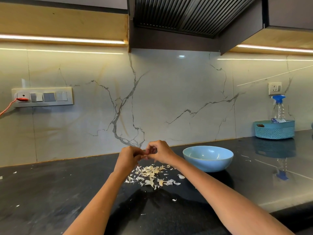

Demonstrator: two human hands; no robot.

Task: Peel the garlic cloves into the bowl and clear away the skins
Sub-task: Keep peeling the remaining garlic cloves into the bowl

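Garlic clove (145,156) being pinched between both hands, raised above the black bench (50,192), mostly hidden by fingertips; peeled or not, cannot tell. Going left to right: switch panel (42,97) sitting on the marble backsplash at far left, an orange cable (10,104) running into its socket. Left hand (129,156) curling in, its grip closing on the clove from the left side. Right hand (158,151) meeting it fingertip to fingertip, thumb and forefinger nipping the same clove, other fingers curled. Loose skins (150,173) lying scattered on the bench directly beneath and just nearer than the hands, a few stray flakes spreading farther out. One clove-like piece (161,182) lying among them at the near edge. Blue bowl (208,158) standing just right of the right hand, its contents not showing from this angle. Further right, well apart, a teal basket (274,129) standing against the wall, holding a clear spray bottle (278,107) with a blue trigger. Wall socket (274,88) showing above it. Both forearms are crossing the near bench, covering part of it.
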